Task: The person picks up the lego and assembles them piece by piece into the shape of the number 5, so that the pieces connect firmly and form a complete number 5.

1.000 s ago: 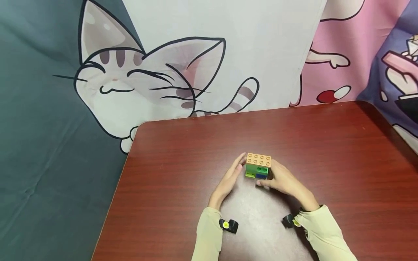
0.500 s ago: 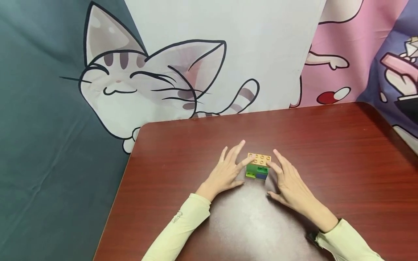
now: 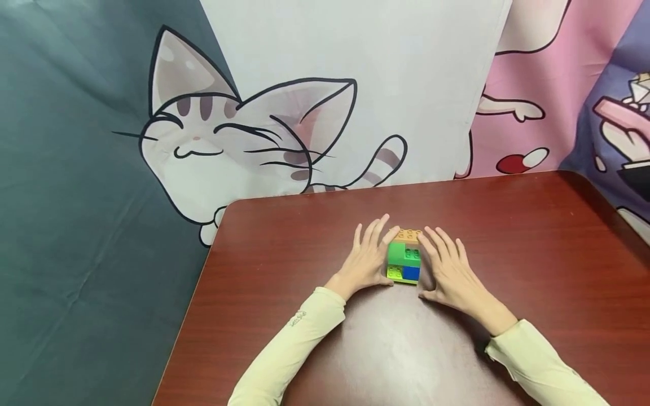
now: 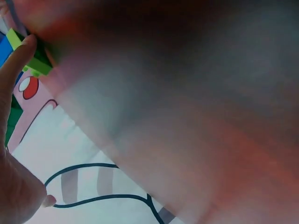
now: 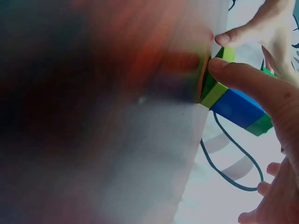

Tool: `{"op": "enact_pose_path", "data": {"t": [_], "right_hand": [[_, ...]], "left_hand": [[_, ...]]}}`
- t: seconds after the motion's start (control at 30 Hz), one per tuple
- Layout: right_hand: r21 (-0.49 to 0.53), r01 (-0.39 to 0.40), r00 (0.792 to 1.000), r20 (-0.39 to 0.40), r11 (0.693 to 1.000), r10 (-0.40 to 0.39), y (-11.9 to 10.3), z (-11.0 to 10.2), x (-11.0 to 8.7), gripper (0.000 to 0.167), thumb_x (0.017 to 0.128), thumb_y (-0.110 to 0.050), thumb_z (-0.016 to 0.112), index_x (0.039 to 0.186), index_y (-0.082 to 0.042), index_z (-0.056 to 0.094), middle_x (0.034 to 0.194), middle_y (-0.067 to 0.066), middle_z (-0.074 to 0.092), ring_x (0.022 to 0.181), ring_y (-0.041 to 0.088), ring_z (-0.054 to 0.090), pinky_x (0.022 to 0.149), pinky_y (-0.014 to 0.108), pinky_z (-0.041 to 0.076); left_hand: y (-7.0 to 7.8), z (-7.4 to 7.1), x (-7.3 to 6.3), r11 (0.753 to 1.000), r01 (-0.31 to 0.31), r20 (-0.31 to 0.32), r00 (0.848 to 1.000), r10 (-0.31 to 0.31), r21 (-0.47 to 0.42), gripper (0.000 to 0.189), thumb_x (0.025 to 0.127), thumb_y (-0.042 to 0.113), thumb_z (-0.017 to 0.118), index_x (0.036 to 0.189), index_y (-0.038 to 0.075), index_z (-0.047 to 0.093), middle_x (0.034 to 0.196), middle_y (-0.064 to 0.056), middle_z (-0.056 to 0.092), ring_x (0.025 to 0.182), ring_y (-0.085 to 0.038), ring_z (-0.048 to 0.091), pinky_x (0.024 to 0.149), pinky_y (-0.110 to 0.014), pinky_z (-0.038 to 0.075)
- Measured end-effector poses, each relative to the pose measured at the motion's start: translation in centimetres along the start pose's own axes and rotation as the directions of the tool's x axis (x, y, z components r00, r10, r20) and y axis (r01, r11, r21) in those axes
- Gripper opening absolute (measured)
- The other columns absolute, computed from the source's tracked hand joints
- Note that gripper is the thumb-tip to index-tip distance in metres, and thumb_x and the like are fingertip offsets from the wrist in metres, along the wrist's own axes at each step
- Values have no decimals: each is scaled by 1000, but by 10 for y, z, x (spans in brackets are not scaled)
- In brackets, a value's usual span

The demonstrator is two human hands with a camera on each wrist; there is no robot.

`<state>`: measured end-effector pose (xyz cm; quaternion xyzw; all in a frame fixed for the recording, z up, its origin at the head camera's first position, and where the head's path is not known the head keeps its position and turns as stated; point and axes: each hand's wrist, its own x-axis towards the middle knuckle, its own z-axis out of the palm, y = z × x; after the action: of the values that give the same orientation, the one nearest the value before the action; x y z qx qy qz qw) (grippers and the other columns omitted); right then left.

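Observation:
A small stack of toy building bricks (image 3: pixel 412 273), lime at the base, blue and green in the middle, orange on top, stands tilted back so its front shows. At its left side is my left hand (image 3: pixel 361 264), thumb by the lower front edge, index finger by the orange top. My right hand (image 3: pixel 454 276) mirrors it on the right side. Seen from the right wrist, both thumbs touch the lime base (image 5: pixel 214 95). In the left wrist view, a thumb lies against a lime brick (image 4: pixel 41 66). The other fingers are spread.
The reddish-brown table (image 3: pixel 508 225) extends around the hands. Behind it hangs a white cloth with a cartoon cat (image 3: pixel 198 146), beside a teal curtain (image 3: pixel 66 225) and a pink cartoon cloth (image 3: pixel 574 73). Dark blur fills much of both wrist views.
Both hands lifted away from the stack's sides, fingers spreading, then closed in at its edges. The stack has tipped back, showing more of its front. The head view has tilted slightly upward.

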<state>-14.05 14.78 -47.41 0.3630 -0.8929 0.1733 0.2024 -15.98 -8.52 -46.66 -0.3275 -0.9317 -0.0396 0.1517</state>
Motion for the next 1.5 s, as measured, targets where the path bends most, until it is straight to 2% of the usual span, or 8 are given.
{"op": "enact_pose_path", "data": {"t": [0.3, 0.5, 0.6, 0.77, 0.87, 1.1, 1.23, 1.5], "right_hand": [[70, -104, 988, 120, 992, 96, 7, 7, 27, 142, 39, -39, 93, 147, -2, 8, 143, 26, 24, 128, 42, 25, 89, 70, 23], [152, -147, 970, 217, 977, 112, 12, 7, 33, 138, 41, -39, 93, 146, -4, 9, 138, 26, 30, 124, 42, 30, 90, 70, 23], [221, -168, 944, 318, 961, 92, 12, 6, 30, 134, 44, -39, 91, 145, -1, 11, 133, 28, 36, 119, 44, 37, 88, 67, 29], [269, -210, 861, 507, 940, 47, 8, -1, 23, 128, 47, -46, 86, 140, 7, 17, 133, 32, 35, 121, 49, 33, 86, 67, 31], [252, -226, 838, 544, 941, 56, 7, -4, 22, 126, 47, -46, 84, 139, 7, 17, 134, 33, 33, 123, 50, 29, 87, 69, 29], [225, -275, 814, 571, 935, 102, 4, -6, 21, 124, 47, -38, 81, 141, 6, 14, 137, 36, 27, 126, 51, 25, 90, 70, 25], [218, -292, 810, 575, 931, 120, 5, -5, 21, 124, 46, -35, 80, 141, 6, 13, 139, 36, 25, 128, 51, 22, 91, 70, 22], [218, -321, 788, 602, 922, 131, 7, 6, 20, 129, 50, -30, 83, 143, 7, 2, 144, 34, 17, 132, 48, 14, 93, 71, 15]], "left_hand": [[-15, -2, 16, 989, 90, 136, 988, -73, -120, 132, 46, 63, 82, 144, 12, 9, 148, -11, 18, 135, -25, 18, 102, -59, 19], [-16, 0, 15, 950, 159, 236, 967, -95, -267, 132, 47, 62, 82, 144, 12, 9, 144, -6, 25, 133, -22, 21, 103, -57, 19], [-12, -1, 13, 933, 217, 351, 930, -109, -286, 132, 46, 63, 82, 145, 13, 12, 146, -5, 22, 135, -24, 16, 102, -59, 17], [-1, -1, 5, 910, 306, 578, 811, -94, -281, 129, 51, 69, 77, 147, 15, 10, 153, -7, 7, 139, -27, 0, 102, -63, 7], [2, -1, 4, 893, 340, 613, 785, -96, -296, 127, 54, 67, 77, 148, 17, 8, 154, -7, 2, 140, -25, -4, 103, -61, 3], [2, 1, 6, 888, 350, 626, 774, -96, -297, 126, 55, 66, 76, 148, 19, 5, 155, -4, -3, 140, -23, -9, 104, -59, 0], [0, 4, 7, 881, 353, 621, 779, -90, -315, 127, 55, 67, 76, 148, 20, 4, 155, -2, -5, 139, -21, -10, 105, -57, -1], [-7, 14, 4, 836, 382, 608, 791, -74, -395, 131, 58, 63, 77, 149, 25, -9, 155, 4, -8, 139, -17, -12, 106, -54, -5]]}}
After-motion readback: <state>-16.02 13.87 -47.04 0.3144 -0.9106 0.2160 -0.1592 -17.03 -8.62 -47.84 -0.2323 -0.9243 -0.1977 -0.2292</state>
